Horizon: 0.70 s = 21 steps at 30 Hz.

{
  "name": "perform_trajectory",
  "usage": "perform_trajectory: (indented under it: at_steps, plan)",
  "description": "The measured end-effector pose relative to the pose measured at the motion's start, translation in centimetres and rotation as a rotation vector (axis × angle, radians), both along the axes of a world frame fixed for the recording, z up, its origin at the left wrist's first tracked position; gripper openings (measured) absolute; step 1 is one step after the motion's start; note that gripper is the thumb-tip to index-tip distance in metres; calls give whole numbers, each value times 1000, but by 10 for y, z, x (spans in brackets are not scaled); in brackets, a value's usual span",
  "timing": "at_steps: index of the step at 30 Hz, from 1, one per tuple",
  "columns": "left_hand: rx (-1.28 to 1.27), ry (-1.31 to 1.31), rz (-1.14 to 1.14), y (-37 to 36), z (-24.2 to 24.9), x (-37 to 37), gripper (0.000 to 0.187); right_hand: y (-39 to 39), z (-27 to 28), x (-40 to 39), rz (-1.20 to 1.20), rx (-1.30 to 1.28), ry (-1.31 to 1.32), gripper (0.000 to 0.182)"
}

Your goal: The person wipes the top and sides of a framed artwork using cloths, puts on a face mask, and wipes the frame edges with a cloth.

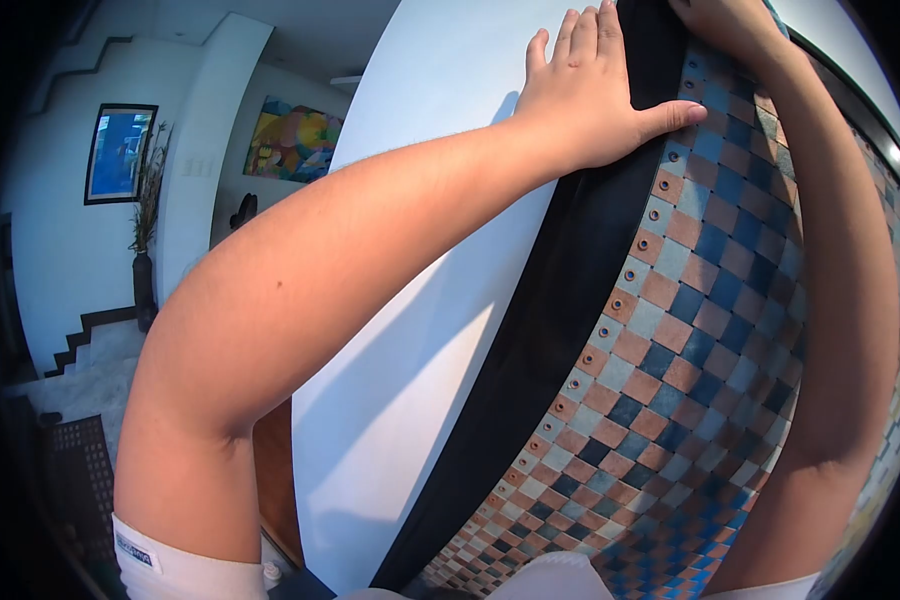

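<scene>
My left hand [585,95] lies flat with its fingers spread, across the white surface and the black border strip [530,340]. Its thumb reaches over the riveted edge of a woven panel [710,245], a checkered weave of brown, blue and pale grey squares. Small round rivets run along that edge beside the black strip. Higher up, at the top edge of the view, my right hand [725,22] is cut off over the panel's upper part. Its fingers are mostly out of sight, so what it holds or touches cannot be made out.
A white wall surface [390,440] stands left of the black strip. A dark rail [860,100] runs along the upper right. Farther left are a framed picture [120,155], a colourful painting [292,138], a tall vase [144,285] with dry stems, dark-edged steps [95,335] and a dark mat [82,465].
</scene>
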<state>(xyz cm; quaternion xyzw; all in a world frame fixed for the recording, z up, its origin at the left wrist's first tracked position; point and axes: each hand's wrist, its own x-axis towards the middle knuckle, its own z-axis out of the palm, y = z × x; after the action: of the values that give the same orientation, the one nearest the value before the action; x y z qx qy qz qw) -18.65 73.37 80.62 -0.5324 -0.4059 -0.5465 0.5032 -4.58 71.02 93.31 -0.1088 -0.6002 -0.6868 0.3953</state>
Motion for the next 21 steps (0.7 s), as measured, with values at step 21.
perform_trajectory:
  at_steps: [21]
  plan:
    - [6, -68, -196, 4, -20, -12, 115, -8, 5, -47, 59, 66, 67, 17]
